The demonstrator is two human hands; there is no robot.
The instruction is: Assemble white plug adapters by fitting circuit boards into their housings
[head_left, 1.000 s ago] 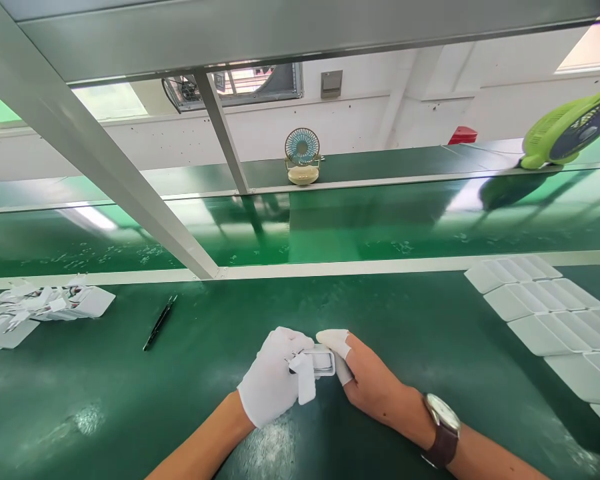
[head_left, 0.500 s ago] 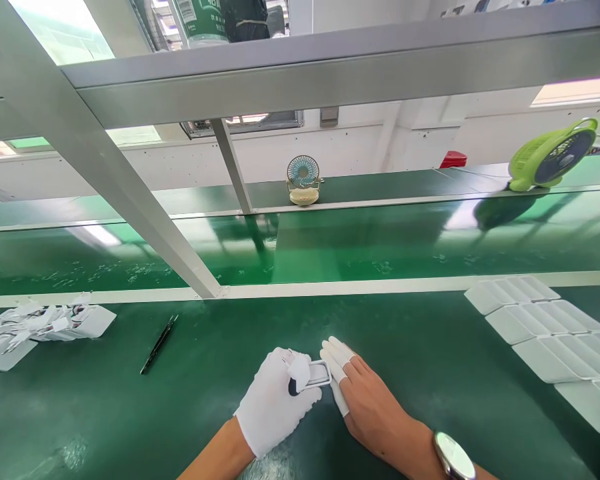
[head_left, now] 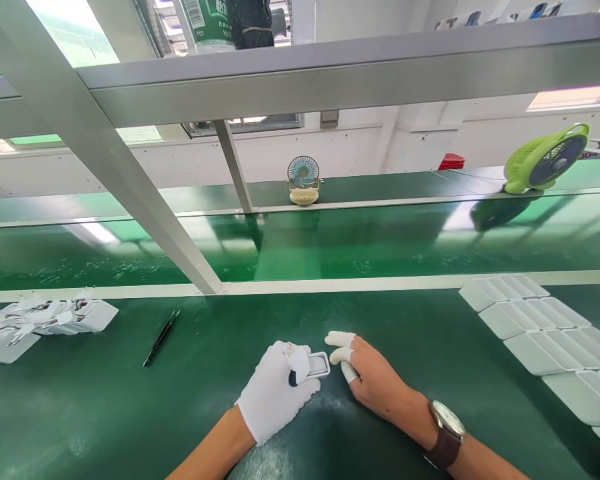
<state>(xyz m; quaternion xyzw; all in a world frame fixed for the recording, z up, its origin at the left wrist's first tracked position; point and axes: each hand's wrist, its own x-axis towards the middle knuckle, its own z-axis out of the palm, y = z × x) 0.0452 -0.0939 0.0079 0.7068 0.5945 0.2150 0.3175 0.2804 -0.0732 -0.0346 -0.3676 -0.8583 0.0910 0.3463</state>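
My left hand (head_left: pixel 279 395), in a white glove, is closed around a small white part with a rectangular frame (head_left: pixel 319 365). The frame sticks out past the fingertips, and a round white piece and a dark spot show beside the thumb. Just to the right of the frame is my right hand (head_left: pixel 367 370), with white finger cots on several fingers. Its fingers are bent and spread apart, with nothing visible in them and a small gap to the part. The green worktable (head_left: pixel 200 393) lies under both hands.
Black tweezers (head_left: pixel 161 338) lie left of my hands. A pile of white parts with thin wires (head_left: pixel 55 319) is at the far left, and rows of white casings (head_left: pixel 545 333) at the right. A metal post (head_left: pixel 145 193) slants down to the table's back edge. Beyond stand a small fan (head_left: pixel 303 180) and a green fan (head_left: pixel 547 160).
My right hand has drawn back slightly from the frame, and its fingers have gone from straight and together to bent and apart. My left hand keeps the part.
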